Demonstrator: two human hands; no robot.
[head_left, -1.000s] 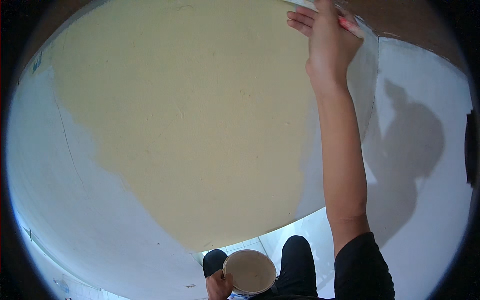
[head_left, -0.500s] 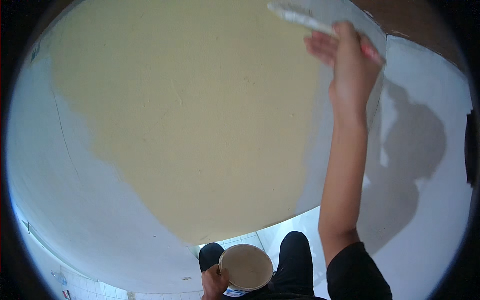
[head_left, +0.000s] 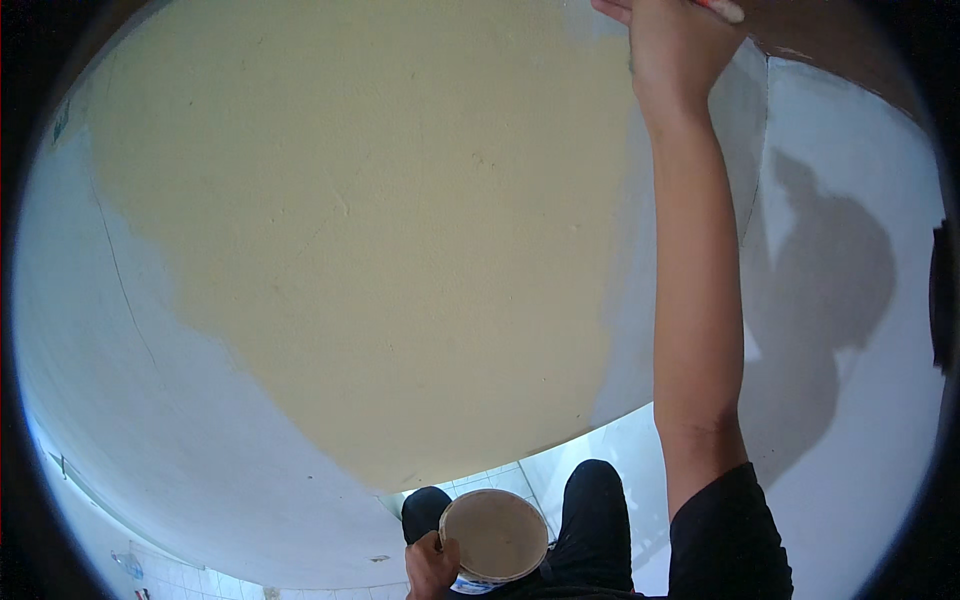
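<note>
My right hand [head_left: 672, 48] is raised to the top edge of the view, closed around a paintbrush handle [head_left: 722, 9] of which only a reddish tip shows; the bristles are out of view. It sits at the upper right edge of a large beige painted patch [head_left: 380, 230] on the wall. Low down, my left hand [head_left: 432, 566] grips a round paint can [head_left: 495, 534] filled with beige paint, held in front of my knees.
Unpainted white wall [head_left: 150, 430] surrounds the beige patch on the left and below. A second white wall [head_left: 850, 460] meets it at a corner on the right and carries my arm's shadow. White floor tiles [head_left: 600, 450] and my dark trousers [head_left: 595, 500] show below.
My right hand has risen along the wall toward the top edge, and the brush head that showed half a second ago is now out of view. The can stays in my left hand.
</note>
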